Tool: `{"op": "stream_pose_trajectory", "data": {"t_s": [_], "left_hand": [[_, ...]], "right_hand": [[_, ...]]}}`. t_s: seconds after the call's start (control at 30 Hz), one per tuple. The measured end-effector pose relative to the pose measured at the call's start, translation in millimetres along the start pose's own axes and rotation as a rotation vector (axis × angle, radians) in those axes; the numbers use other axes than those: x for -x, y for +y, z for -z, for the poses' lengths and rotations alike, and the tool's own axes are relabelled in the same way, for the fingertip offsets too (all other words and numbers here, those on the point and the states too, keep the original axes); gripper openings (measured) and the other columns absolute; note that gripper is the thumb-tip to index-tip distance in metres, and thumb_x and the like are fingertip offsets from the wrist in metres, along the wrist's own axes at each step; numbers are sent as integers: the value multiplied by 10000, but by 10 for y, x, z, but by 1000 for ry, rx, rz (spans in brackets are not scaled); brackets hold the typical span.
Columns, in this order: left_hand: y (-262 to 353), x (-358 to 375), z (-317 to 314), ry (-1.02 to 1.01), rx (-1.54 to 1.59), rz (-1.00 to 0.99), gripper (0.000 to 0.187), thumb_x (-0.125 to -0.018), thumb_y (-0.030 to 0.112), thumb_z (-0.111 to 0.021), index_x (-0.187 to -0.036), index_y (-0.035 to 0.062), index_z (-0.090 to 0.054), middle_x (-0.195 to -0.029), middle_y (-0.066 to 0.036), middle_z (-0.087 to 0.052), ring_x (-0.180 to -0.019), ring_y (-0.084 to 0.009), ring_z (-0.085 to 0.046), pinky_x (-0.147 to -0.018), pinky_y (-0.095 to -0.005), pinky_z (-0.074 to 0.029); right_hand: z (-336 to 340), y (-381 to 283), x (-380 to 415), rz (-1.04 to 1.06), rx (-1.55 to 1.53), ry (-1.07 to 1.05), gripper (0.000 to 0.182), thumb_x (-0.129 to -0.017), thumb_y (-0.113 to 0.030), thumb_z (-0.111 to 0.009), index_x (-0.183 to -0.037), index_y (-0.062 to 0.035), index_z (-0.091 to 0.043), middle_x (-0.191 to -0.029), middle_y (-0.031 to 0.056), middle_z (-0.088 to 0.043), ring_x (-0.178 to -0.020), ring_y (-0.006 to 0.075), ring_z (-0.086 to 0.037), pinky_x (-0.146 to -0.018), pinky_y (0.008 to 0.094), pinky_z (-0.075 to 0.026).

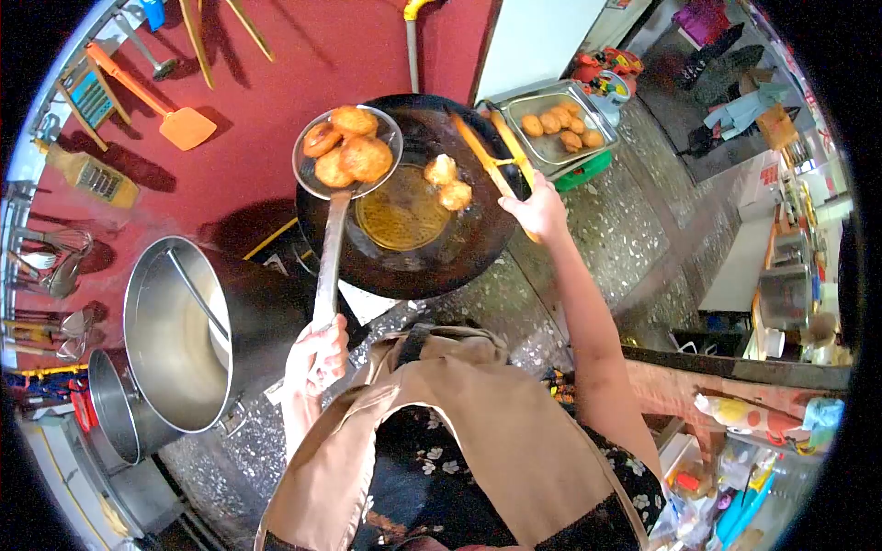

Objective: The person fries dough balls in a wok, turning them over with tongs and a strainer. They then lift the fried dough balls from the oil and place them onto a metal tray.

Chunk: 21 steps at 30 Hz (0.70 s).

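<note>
I've got four crisp golden-brown fried cakes in a round skimmer, over the wok's left side, ahead of my left hand, which grips its flat metal handle. Right hand grips slim yellowish tongs, tips apart. Two paler, lumpy pieces sit between, in the dark, rounded wok with amber oil. Ahead-right: shiny rectangular metal tray, more browned pieces.

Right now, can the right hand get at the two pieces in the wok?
Likely yes: the right hand holds open tongs beside the pieces; the skimmer is off to the left.
</note>
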<state>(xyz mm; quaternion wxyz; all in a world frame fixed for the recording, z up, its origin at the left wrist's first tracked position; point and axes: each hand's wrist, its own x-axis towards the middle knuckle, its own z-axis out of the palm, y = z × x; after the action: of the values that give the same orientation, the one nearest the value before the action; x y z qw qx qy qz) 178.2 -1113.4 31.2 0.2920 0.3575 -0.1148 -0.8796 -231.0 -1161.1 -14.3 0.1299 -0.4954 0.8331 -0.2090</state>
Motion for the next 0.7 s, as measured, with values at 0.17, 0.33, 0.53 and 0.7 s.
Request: {"op": "stream_pose_trajectory", "data": {"t_s": [0.17, 0.33, 0.53, 0.7], "left_hand": [[81, -67, -92, -135, 35, -11, 173, -813, 104, -595, -925, 35, -483, -560, 18, -426, -388, -47, -367, -311, -186, -314], [65, -97, -25, -173, 69, 31, 144, -835, 97, -565, -929, 28, -480, -562, 20, -417, -378, -46, -358, -312, -183, -312], [23, -176, 183, -205, 121, 168, 96, -858, 90, -531, -905, 32, -469, -561, 47, -369, -413, -34, -339, -336, -167, -310], [-15, -272, 298, -247, 162, 242, 90, -856, 106, -545, -858, 52, -474, -563, 56, -366, -422, -28, -341, -342, -163, -312]], "right_hand": [[62, -520, 646, 254, -291, 196, 826, -614, -242, -769, -1277, 31, -360, -1052, 166, -504, -844, 231, -547, -693, 293, -476], [-383, -529, 919, 294, 82, 167, 940, -589, -334, -751, -1335, -35, -264, -1127, 191, -461, -976, 356, -519, -827, 424, -453], [-508, -447, 1199, 207, 236, 40, 945, -571, -334, -749, -1316, 17, -284, -1053, 172, -479, -879, 324, -546, -737, 401, -477], [-595, -379, 1414, 250, 35, 159, 910, -596, -349, -728, -1304, 20, -292, -1059, 193, -480, -892, 352, -540, -733, 406, -472]]}}
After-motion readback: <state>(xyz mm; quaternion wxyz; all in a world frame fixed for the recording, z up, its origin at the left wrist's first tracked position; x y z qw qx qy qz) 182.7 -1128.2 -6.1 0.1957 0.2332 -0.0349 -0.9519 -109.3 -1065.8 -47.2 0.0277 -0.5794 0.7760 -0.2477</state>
